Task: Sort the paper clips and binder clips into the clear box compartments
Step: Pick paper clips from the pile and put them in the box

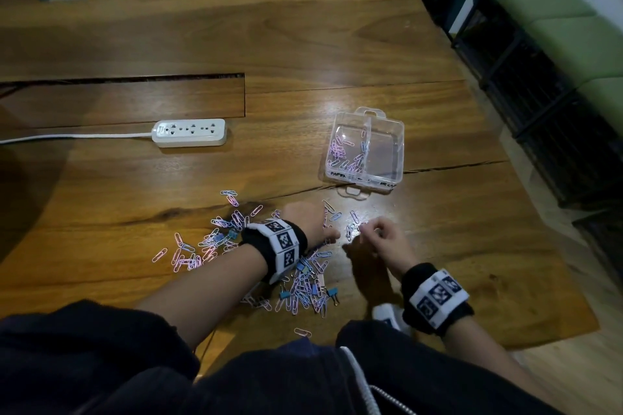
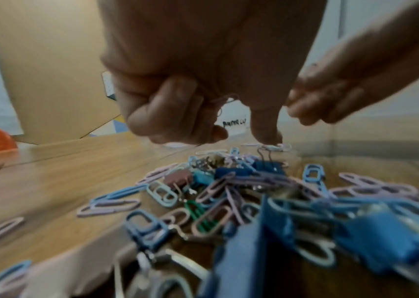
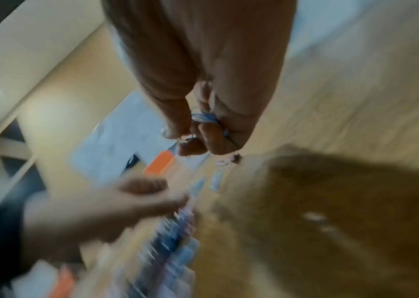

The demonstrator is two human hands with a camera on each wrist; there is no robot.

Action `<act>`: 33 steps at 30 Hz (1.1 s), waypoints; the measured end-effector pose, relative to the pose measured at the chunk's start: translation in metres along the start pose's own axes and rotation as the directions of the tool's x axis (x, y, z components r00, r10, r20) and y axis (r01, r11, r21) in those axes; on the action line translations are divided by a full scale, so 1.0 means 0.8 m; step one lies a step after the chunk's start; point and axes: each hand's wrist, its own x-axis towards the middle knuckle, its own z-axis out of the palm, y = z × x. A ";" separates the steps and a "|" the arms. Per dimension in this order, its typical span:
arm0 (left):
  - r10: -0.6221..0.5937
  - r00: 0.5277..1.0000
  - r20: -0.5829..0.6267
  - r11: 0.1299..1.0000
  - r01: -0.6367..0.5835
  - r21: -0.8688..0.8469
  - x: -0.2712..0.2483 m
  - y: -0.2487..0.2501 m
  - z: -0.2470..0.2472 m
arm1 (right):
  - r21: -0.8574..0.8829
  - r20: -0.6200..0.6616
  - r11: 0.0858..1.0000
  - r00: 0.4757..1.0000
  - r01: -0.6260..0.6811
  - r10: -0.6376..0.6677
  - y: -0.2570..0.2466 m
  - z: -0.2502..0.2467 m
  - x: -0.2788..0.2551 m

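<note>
My right hand [image 1: 384, 239] holds a small bunch of blue paper clips [image 3: 204, 118], fingers curled tight round them. That grip is full, by the look of it. The clear box [image 1: 365, 148] lies ahead and slightly left of that hand, well apart, its divider running away from me. The left compartment already has pink and blue clips in it; the right one looks bare. So the next carry, I judge, goes forward to the left compartment, and the right hand is the nearer one.

My left hand [image 1: 305, 222] is low over the pile [image 1: 303, 286] on the surface [image 1: 337, 44], fingers curled with one finger pointing down onto a clip. A thin pink clip [image 2: 222, 104] seems tucked in the curled fingers, though it's blurry.

The pile is mixed: slim pink, lilac and blue wire clips, lying at all angles, with chunky blue binder clips [image 2: 271, 167] tangled in, wire handles sticking up. A looser scatter lies to the left.
</note>
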 end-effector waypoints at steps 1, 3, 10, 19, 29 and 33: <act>0.022 0.999 -0.023 0.999 -0.021 0.034 0.001 0.001 0.002 | 0.226 0.004 0.973 0.999 -0.051 0.052 -0.004 -0.004 0.003; 0.078 0.994 -0.071 0.996 -0.075 0.049 0.002 0.003 0.007 | 0.523 0.040 0.841 0.989 -0.141 0.141 -0.010 -0.009 0.008; 0.106 0.992 -0.071 0.992 -0.110 -0.054 0.000 0.005 0.023 | 0.358 -0.050 0.911 0.970 -0.204 0.237 -0.003 -0.016 0.029; 0.112 0.994 0.001 0.973 -0.109 -0.201 -0.001 -0.006 0.019 | -0.453 -0.188 0.889 0.982 -0.070 -0.019 0.005 -0.012 0.041; 0.155 0.965 0.211 0.151 0.188 -0.970 -0.007 -0.042 0.002 | -0.812 0.030 0.578 0.994 0.084 -0.102 -0.014 0.009 0.034; 0.228 0.940 0.254 -0.243 0.307 -0.920 -0.006 -0.045 0.005 | -0.824 0.038 0.561 0.996 0.080 -0.086 -0.017 0.021 0.039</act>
